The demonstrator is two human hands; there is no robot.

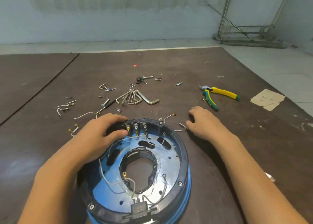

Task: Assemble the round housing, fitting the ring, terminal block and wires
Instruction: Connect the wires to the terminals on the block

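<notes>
Closest in, the round housing (171, 159) lies flat on the table (254, 135), its black ring (184, 150) seated around the blue plate and thin wires (111, 184) looping inside. The left hand (100, 132) grips the far rim, fingers over the outside and thumb pressed in beside the terminal block (136, 127), seemingly to steady it. Just past the rim, the right hand (205, 122) rests with fingers curled onto a loose wire (182, 126), pinched or not I cannot tell, and farther out hex keys (135, 97), screws (105, 87) and pliers (218, 93) lie well apart, leaving open room on both sides.
</notes>
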